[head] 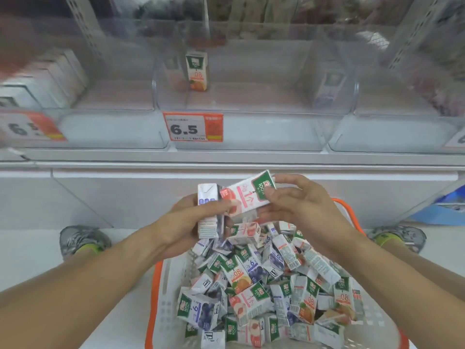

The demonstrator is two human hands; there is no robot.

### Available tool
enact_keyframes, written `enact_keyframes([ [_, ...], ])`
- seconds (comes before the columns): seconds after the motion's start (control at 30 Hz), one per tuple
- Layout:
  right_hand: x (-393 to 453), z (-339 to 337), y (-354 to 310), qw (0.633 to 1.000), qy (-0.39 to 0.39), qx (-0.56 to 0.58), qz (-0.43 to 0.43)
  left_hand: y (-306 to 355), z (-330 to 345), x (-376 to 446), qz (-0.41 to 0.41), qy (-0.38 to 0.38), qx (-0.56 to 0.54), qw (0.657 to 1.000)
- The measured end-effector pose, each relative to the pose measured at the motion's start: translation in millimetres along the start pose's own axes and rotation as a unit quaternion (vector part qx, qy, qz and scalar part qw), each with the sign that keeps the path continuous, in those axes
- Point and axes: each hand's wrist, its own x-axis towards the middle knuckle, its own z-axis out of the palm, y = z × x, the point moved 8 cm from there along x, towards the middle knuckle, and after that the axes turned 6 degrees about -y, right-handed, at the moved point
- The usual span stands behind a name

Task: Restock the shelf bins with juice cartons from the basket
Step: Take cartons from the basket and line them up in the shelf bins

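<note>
**One head-worn view, looking forward and down**

A single wide-angle camera sits on the person's head, so no second view overlaps it. It faces the shelf bins [254, 96] straight on and tilts down over both forearms. The left hand [186, 222] and right hand [299, 205] meet mid-frame, close to the lens. Directly beneath that grip lies the basket [161, 285]; beyond and above it the bins blur. Frame edges bend outward.

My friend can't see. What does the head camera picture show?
Two hands hold juice cartons above a full basket: the left hand grips a blue carton, the right hand a pink carton. Behind, one orange carton stands in a clear bin.
</note>
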Motion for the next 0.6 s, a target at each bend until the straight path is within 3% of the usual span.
enact_keyframes([
  [0.23, 5, 60, -61, 0.996, -0.014, -0.034, -0.076, 74, -28, -36, 0.12, 0.079, 0.007, 0.99],
  [0.43, 28, 146, -103, 0.981, -0.024, -0.054, -0.184, 142, -97, -85, 0.2, 0.149, 0.022, 0.968],
  [0.6, 64, 234, -135, 0.958, -0.05, -0.101, -0.263, 144, -175, -134, 0.251, 0.249, -0.088, 0.931],
])
